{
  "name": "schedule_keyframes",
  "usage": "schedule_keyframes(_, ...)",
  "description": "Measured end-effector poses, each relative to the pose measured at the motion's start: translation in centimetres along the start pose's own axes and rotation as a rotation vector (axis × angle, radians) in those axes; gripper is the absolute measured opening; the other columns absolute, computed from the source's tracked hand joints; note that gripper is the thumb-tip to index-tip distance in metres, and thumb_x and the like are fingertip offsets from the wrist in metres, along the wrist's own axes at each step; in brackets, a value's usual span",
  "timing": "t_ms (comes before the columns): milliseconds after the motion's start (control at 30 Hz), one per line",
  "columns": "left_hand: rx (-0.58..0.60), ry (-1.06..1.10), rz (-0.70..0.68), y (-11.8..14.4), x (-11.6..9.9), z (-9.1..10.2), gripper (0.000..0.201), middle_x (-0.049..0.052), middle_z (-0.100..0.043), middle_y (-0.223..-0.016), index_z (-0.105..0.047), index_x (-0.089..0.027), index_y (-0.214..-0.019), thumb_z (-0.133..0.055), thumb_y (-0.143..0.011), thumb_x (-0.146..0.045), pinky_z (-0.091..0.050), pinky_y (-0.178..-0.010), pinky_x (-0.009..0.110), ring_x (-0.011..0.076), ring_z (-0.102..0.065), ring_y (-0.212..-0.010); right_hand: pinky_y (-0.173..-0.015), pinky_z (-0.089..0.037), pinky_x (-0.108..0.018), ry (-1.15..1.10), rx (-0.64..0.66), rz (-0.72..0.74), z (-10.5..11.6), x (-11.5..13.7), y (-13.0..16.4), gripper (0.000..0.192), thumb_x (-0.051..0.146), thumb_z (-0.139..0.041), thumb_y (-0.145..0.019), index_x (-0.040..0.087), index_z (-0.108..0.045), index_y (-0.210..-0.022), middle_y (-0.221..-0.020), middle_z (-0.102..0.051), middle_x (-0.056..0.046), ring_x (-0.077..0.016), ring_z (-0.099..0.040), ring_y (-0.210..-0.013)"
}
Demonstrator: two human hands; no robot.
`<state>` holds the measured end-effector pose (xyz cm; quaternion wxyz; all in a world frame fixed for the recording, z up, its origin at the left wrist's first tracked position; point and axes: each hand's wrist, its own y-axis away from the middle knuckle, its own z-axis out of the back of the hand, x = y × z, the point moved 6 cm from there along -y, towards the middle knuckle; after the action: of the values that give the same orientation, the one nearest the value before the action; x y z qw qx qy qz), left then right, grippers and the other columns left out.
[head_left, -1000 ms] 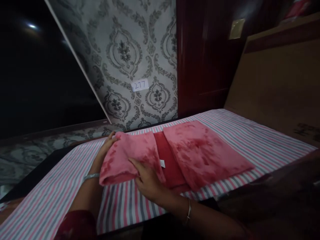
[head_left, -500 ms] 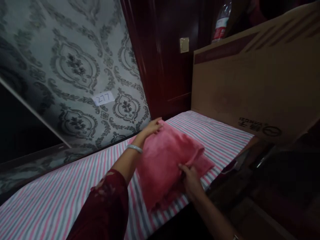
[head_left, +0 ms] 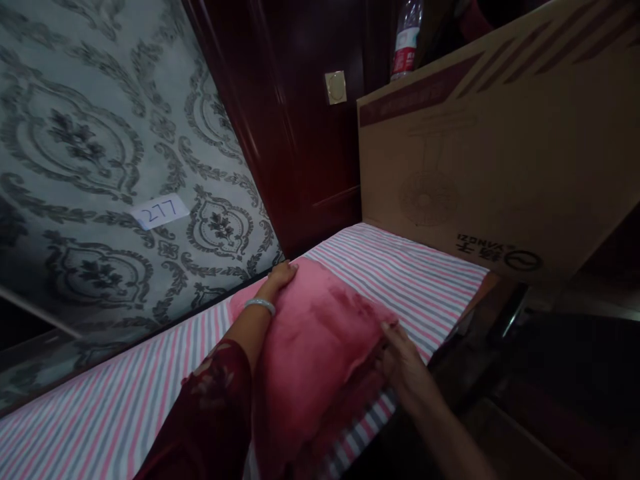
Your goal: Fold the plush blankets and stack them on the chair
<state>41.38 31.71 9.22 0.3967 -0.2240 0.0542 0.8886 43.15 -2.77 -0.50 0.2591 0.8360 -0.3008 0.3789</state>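
A fuzzy pink cloth lies folded over the striped sheet, its right side lifted a little and a darker layer showing beneath. My left hand, with a pale bangle at the wrist, grips the cloth's far edge near the wall, fingers closed and partly hidden. On the near right, my right hand pinches the cloth's right corner between thumb and fingers. Its lower fingers are in shadow under the cloth.
Under the cloth spreads a pink, grey and white striped sheet. A large cardboard box stands at its right end, a plastic bottle behind it. Patterned wallpaper with a paper label and a dark red wooden panel border the far side.
My right hand has moved from the cloth's front side to its right corner and pinches it there. The cloth is spread wider and its right side is raised. The view has turned slightly right.
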Motion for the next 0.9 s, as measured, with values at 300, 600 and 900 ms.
schedule_keyframes(300,0.013,0.209,0.152,-2.0,1.0,-0.5,0.020,0.005,-0.064,-0.061,-0.066,-0.019,-0.067,-0.066,-0.081,-0.034,-0.048,-0.065,0.031,0.0240,-0.064,-0.072,-0.091,-0.054,-0.039,0.421,-0.099,0.402,0.2,2.9,-2.1,0.065,0.052,-0.072,-0.073,0.022,-0.061,-0.129,-0.127,-0.067,-0.009,-0.0280,-0.064,-0.112)
schedule_keyframes(600,-0.043,0.317,0.083,-3.5,-1.8,-2.2,0.011,-0.001,-0.061,-0.065,-0.063,-0.018,-0.069,-0.067,-0.079,-0.021,-0.042,-0.064,0.024,0.0151,-0.056,-0.069,-0.086,-0.054,-0.035,0.513,-0.233,0.419,3.7,3.3,-1.3,0.054,0.048,-0.070,-0.070,0.021,-0.066,-0.116,-0.115,-0.070,-0.007,-0.0268,-0.066,-0.102)
schedule_keyframes(900,0.099,0.266,0.153,-4.2,0.4,-4.3,0.022,0.009,-0.073,-0.084,-0.066,-0.019,-0.072,-0.072,-0.076,-0.039,-0.050,-0.075,0.032,0.0270,-0.068,-0.087,-0.090,-0.054,-0.041,0.860,-0.238,0.543,4.7,5.0,-0.9,0.048,0.058,-0.058,-0.081,0.022,-0.069,-0.110,-0.111,-0.073,-0.009,-0.0283,-0.068,-0.102)
